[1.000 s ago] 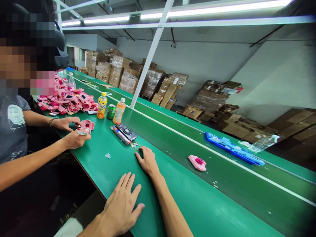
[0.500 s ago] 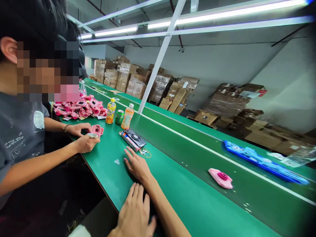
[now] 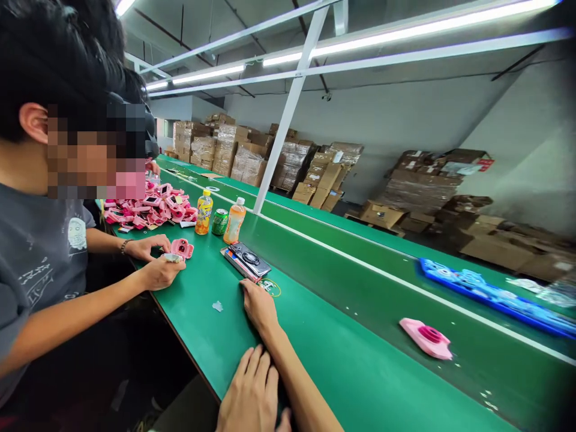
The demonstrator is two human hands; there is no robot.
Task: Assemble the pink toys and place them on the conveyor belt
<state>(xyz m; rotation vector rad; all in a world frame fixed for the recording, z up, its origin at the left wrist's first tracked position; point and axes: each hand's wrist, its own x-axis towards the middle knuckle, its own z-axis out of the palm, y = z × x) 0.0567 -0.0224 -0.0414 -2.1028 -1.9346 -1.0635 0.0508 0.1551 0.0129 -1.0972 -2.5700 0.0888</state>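
Observation:
My right hand point(image 3: 261, 307) has its fingers curled down on the green table, beside the near corner of a flat stack. Its fingertips are hidden, so I cannot tell what they pinch. On top of the stack lies a black flat item with a round ring point(image 3: 251, 258); a colourful box edge point(image 3: 238, 264) shows below. A thin yellow loop point(image 3: 275, 287) lies just behind my right hand. Closer to me, my left hand point(image 3: 249, 390) rests palm down with fingers stretched out, near my right forearm. A small pale scrap point(image 3: 218, 306) is left of my right hand.
At left, a co-worker's hands point(image 3: 164, 270) hold a pink toy camera shell point(image 3: 182, 248). Behind are a heap of pink parts point(image 3: 157, 207), two bottles point(image 3: 234, 221) and a green can point(image 3: 220, 222). Right: a pink toy camera point(image 3: 425, 339) and a blue tray point(image 3: 490, 294).
My right hand has gone from spread fingers to curled ones and shifted slightly right, close to the stack's corner. My left hand stays nearly in place. The view has shifted slightly.

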